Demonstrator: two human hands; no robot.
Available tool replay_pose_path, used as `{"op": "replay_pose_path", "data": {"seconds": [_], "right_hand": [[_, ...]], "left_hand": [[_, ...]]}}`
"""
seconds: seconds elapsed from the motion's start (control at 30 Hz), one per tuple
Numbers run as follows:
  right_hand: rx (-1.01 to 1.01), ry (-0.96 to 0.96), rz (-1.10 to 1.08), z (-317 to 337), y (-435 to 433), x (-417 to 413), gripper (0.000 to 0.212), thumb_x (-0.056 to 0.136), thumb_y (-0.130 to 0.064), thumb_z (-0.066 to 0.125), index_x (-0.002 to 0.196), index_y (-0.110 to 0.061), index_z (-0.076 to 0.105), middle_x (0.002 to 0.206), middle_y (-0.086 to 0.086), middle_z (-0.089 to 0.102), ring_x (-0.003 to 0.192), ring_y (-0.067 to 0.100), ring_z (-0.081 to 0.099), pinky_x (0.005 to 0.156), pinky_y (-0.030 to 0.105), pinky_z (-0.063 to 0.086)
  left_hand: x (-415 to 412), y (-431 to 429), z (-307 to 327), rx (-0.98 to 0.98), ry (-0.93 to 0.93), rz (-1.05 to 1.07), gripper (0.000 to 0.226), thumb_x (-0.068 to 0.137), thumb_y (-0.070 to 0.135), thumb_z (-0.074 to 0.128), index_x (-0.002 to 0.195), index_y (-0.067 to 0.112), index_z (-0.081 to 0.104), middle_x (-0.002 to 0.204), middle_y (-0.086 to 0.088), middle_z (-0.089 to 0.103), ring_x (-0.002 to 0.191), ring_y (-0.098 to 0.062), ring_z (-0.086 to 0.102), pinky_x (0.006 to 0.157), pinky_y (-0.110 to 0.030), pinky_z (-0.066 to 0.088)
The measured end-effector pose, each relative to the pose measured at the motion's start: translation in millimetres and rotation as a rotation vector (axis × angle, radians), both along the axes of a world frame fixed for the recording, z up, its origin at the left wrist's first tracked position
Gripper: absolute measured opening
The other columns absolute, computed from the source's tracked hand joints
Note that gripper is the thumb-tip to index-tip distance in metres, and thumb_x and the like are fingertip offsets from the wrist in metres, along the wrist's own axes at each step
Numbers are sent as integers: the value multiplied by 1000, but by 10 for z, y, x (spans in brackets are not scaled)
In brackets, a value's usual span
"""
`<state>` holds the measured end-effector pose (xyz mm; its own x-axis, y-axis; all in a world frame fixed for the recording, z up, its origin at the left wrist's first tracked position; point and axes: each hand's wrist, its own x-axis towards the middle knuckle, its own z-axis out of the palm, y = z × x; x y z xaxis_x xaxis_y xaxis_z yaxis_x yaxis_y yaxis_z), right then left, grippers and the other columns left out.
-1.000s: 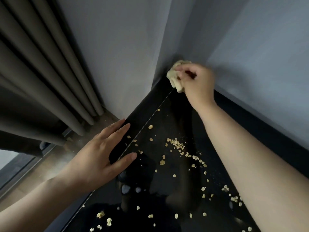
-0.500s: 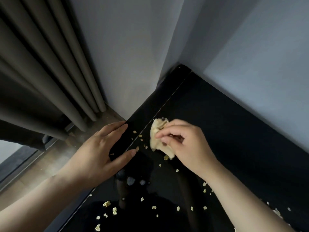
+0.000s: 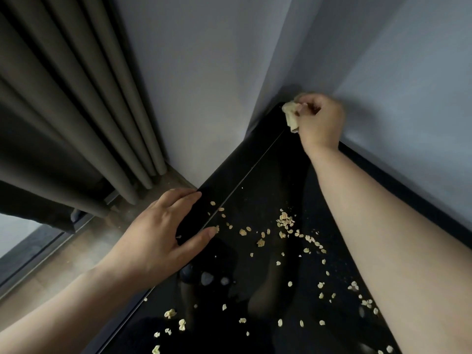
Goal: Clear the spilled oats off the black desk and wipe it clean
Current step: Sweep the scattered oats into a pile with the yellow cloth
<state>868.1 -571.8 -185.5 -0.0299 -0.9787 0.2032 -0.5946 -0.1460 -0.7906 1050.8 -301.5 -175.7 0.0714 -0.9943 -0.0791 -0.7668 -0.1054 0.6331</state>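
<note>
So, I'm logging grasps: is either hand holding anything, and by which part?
The right hand grips a crumpled cloth, bunched in its fingers, one end sticking out. The left hand holds nothing; it rests on the desk edge.

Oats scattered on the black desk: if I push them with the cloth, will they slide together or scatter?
The oats are small, flat, loose flakes, so probably very light; they should slide easily on the glossy desk. A fast sweep may flick some off the edge by the left hand. The crumpled cloth looks soft; some may slip under.
</note>
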Motion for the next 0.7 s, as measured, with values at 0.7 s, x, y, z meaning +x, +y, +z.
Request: {"op": "replay_pose_path", "data": {"seconds": [0.7], "right_hand": [[435, -303, 268, 433, 688, -385, 10, 88, -13, 65, 84, -22, 68, 81, -5, 70, 80, 10, 66, 77, 30, 56]], "left_hand": [[85, -116, -24, 16, -20, -3, 84, 77, 74, 36, 135, 16, 53, 131, 9, 49, 115, -9, 53, 95, -22, 41]]}}
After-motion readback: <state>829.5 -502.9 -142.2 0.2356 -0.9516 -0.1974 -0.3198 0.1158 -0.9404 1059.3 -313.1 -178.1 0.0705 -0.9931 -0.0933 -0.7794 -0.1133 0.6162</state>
